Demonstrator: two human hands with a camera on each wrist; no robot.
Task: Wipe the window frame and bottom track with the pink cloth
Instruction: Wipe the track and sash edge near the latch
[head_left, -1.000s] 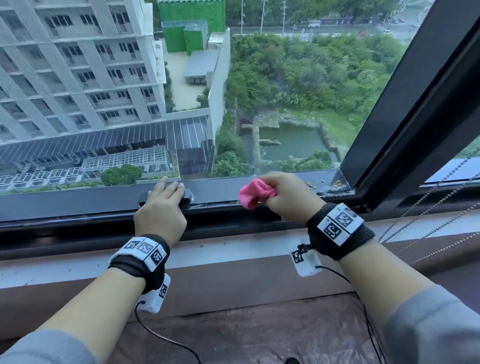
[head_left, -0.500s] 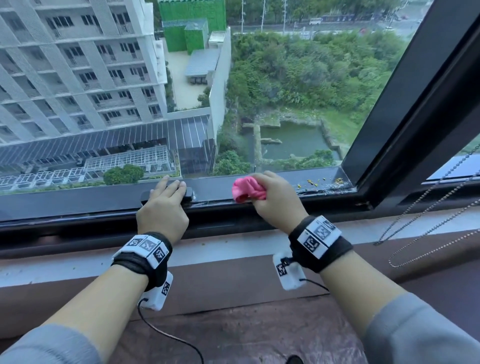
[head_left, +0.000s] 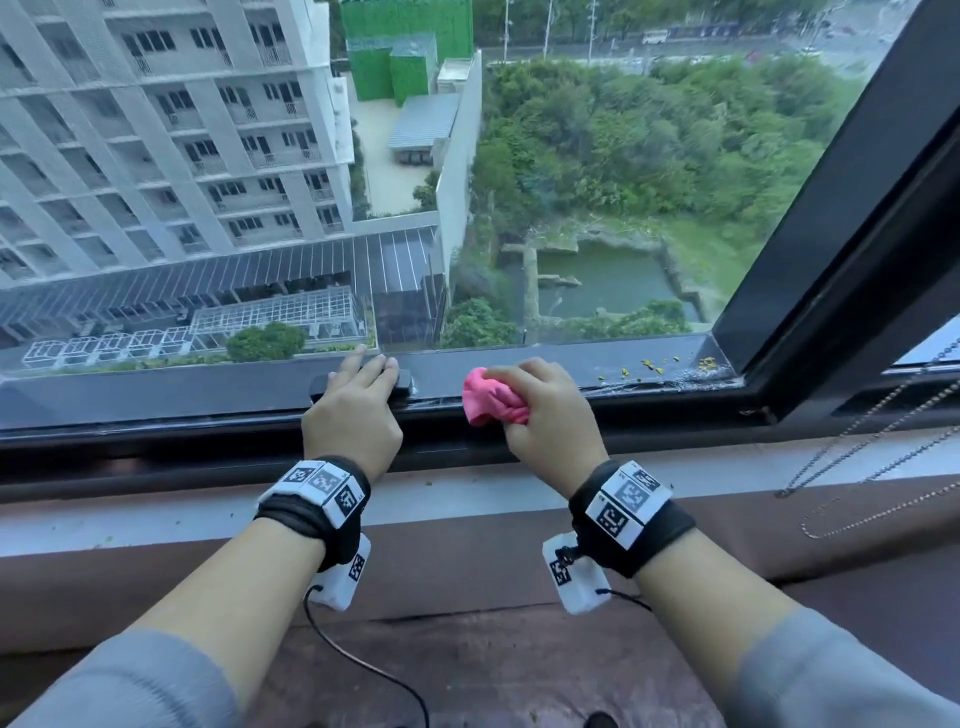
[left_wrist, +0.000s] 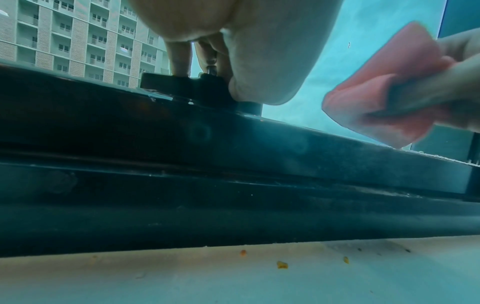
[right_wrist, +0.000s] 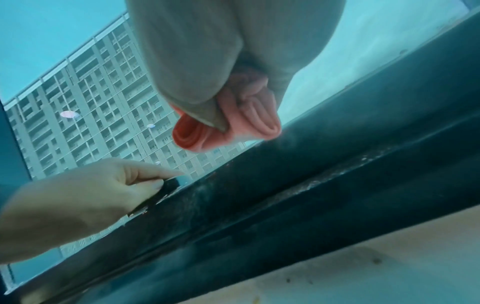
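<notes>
Head view: the right hand (head_left: 553, 415) is gripping the bunched pink cloth (head_left: 491, 400) on the bottom track (head_left: 519, 371), just right of the handle (head_left: 363, 387).

The left hand (head_left: 353, 415) is resting on this handle, fingers laid over it and the thumb pressing its end. I judge that the yellow crumbs (head_left: 649, 366) near the right corner of the window frame (head_left: 831, 208) risk being pushed onto the sill (head_left: 467, 499), because the cloth is balled small. The cloth may also be catching on the handle.
</notes>
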